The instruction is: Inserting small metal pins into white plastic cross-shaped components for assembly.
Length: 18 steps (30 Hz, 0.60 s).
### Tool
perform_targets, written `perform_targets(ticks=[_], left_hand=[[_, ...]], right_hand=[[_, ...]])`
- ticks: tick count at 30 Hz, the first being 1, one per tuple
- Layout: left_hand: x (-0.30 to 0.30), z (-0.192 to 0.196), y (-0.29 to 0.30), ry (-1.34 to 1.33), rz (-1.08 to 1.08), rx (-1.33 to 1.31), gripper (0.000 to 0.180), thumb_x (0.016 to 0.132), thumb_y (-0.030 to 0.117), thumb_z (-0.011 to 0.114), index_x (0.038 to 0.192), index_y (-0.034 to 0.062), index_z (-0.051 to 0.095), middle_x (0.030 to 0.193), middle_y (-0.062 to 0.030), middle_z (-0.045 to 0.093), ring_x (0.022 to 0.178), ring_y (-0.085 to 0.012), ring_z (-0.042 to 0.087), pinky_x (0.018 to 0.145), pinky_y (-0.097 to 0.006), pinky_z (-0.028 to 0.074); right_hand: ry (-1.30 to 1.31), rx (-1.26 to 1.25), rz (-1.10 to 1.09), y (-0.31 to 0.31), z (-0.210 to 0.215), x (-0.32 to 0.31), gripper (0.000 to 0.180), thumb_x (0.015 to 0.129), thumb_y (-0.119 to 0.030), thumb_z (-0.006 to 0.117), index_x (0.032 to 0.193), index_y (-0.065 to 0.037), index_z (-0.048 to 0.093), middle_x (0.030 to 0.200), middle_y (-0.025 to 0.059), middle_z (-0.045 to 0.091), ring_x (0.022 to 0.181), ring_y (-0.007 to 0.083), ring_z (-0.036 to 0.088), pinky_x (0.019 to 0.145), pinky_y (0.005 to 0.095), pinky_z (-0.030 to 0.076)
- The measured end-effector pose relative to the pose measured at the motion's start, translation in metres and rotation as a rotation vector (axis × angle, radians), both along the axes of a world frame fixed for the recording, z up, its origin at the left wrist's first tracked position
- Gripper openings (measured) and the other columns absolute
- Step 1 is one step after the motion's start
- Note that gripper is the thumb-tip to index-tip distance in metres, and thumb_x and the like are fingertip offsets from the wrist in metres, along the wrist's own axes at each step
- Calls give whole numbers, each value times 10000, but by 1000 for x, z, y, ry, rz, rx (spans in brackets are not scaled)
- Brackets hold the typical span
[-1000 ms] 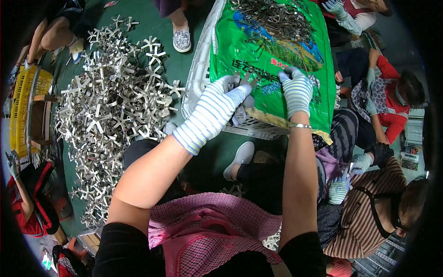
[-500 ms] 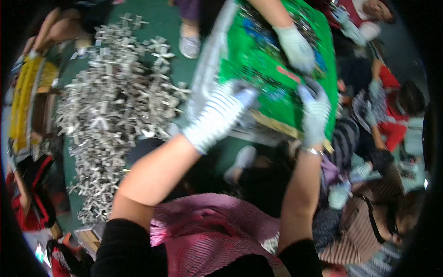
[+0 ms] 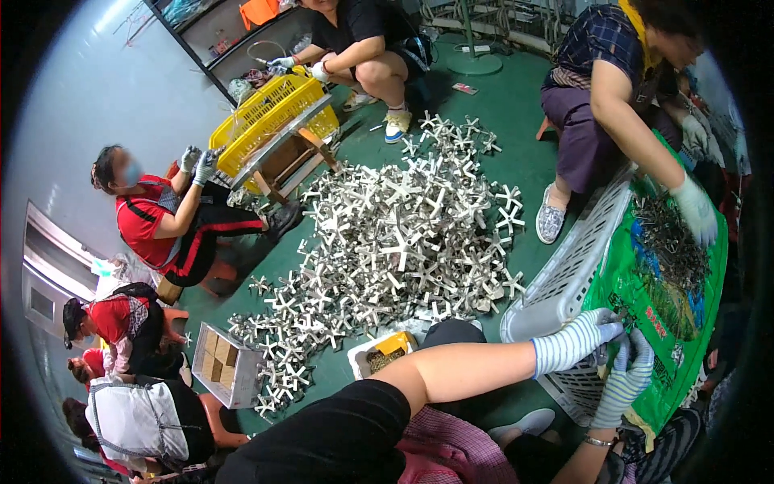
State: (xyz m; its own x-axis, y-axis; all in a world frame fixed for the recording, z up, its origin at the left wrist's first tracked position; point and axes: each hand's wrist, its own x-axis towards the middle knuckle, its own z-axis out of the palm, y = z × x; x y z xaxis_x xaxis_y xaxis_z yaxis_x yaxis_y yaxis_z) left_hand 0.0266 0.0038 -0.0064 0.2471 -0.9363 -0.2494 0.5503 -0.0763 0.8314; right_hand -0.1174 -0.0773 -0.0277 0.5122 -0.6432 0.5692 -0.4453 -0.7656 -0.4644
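Observation:
My left hand (image 3: 574, 343), in a blue-and-white striped glove, is at the near edge of a green plastic sheet (image 3: 617, 278). Its fingers are pinched together beside small dark pieces; what they hold is too small to make out. Close by on the right, my right hand (image 3: 626, 381) wears the same kind of glove, fingers bent and drawn together, any held piece hidden. The printed sheet lies over a grey slatted crate (image 3: 556, 278). A heap of thin dark pieces (image 3: 673, 242) rests on it, with a co-worker's gloved hand (image 3: 695, 214) over them.
A big pile of whitish star-shaped pieces (image 3: 403, 226) covers the green floor to the left. Near my knee stands a white box with small bits (image 3: 377, 359); farther left is a partitioned box (image 3: 218, 363). Several co-workers sit around, two near a yellow basket (image 3: 270, 121).
The view has swung left, bringing the pile to the middle and the sheet to the right edge. My hands have come closer together. The co-worker's hand stays over the sheet.

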Motion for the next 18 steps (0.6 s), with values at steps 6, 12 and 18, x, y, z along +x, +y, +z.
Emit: perform_targets(ticks=[6,12,18], left_hand=[[5,-16,-11,298,-78,-2,399,879,320,620,1151,57,491,795,-12,574,508,-68,485,420,-196,388],[7,-6,-5,105,-102,-40,339,895,300,597,1107,47,517,779,-6,572,514,-61,498,414,-201,391],[-1,-14,-7,106,20,-25,343,910,288,573,1110,18,508,768,-27,602,477,-79,505,410,-209,404]], right_hand=[[-140,206,2,6,3,9,261,887,-82,555,1124,22,579,1066,137,605,956,252,582,864,352,454],[-7,243,-26,-1,-6,0,276,935,-146,486,1116,40,582,1045,150,619,926,251,602,841,350,471],[98,158,-70,10,1,5,270,941,-139,470,1120,23,590,1018,155,632,907,250,612,832,345,476]])
